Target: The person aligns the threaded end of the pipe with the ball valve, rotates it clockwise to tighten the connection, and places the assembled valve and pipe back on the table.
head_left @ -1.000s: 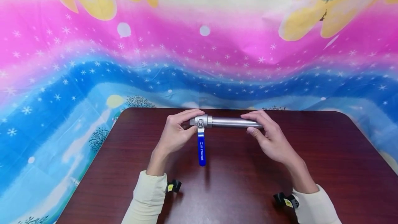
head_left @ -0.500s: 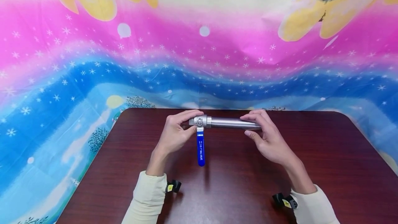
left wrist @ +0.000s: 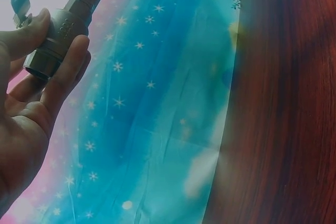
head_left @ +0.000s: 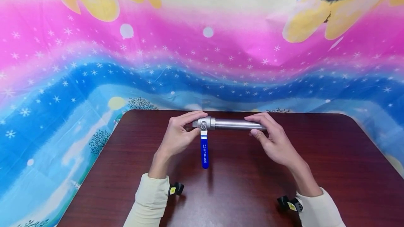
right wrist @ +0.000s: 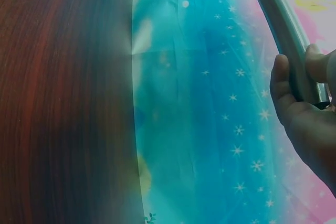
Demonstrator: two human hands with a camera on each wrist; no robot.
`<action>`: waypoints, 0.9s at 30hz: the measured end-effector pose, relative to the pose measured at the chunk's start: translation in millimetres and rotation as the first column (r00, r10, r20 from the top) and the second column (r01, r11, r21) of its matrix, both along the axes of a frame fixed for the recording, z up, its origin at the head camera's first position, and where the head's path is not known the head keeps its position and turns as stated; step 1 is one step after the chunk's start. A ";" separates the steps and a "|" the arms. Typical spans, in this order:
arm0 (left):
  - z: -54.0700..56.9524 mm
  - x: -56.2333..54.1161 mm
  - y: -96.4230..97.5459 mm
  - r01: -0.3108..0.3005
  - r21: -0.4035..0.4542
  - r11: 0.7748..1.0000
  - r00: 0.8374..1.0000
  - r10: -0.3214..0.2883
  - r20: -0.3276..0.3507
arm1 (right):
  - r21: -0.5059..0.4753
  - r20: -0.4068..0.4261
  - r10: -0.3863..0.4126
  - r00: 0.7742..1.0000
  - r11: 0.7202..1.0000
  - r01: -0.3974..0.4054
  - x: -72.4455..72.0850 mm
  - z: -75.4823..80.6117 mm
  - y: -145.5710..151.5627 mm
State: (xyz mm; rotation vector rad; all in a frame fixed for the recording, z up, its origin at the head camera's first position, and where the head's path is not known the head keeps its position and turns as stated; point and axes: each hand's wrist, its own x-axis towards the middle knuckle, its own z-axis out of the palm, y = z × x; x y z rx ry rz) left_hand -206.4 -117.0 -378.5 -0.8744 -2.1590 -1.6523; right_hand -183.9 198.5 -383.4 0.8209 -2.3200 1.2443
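A steel ball valve (head_left: 205, 122) with a blue lever handle (head_left: 204, 153) is joined at its right side to a smooth steel pipe (head_left: 235, 124). Both are held level above the table. My left hand (head_left: 176, 136) grips the valve body between thumb and fingers; in the left wrist view the valve's open end (left wrist: 42, 65) shows between them. My right hand (head_left: 277, 144) pinches the far end of the pipe, thumb in front and fingers over the top. In the right wrist view the pipe (right wrist: 286, 35) runs up from that hand toward the valve. The lever points toward me.
A dark red-brown wooden table (head_left: 233, 192) lies below both hands. Behind it hangs a printed cloth (head_left: 202, 55) in pink and blue with snowflakes, which also falls beside the table. Black wrist cameras (head_left: 176, 188) sit at both cuffs.
Both hands keep their grips. The right thumb and fingers shifted slightly left and then back right along the pipe's end, with the valve and pipe moving very slightly too.
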 end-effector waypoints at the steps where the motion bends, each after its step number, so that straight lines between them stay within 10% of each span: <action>1: -0.2 0.1 -0.1 0.004 0.001 1.000 1.000 -0.004 0.000 | 0.000 0.007 0.004 1.000 1.000 -0.004 0.2 0.0 0.3; 12: -2.1 0.2 -1.0 0.017 -0.003 1.000 1.000 -0.017 -0.002 | -0.037 0.134 0.044 0.990 0.999 -0.039 6.4 1.2 -0.2; 27: 0.4 1.0 -1.0 0.020 -0.001 1.000 1.000 -0.020 -0.008 | 0.036 0.041 -0.025 0.999 0.999 0.023 3.3 1.9 0.2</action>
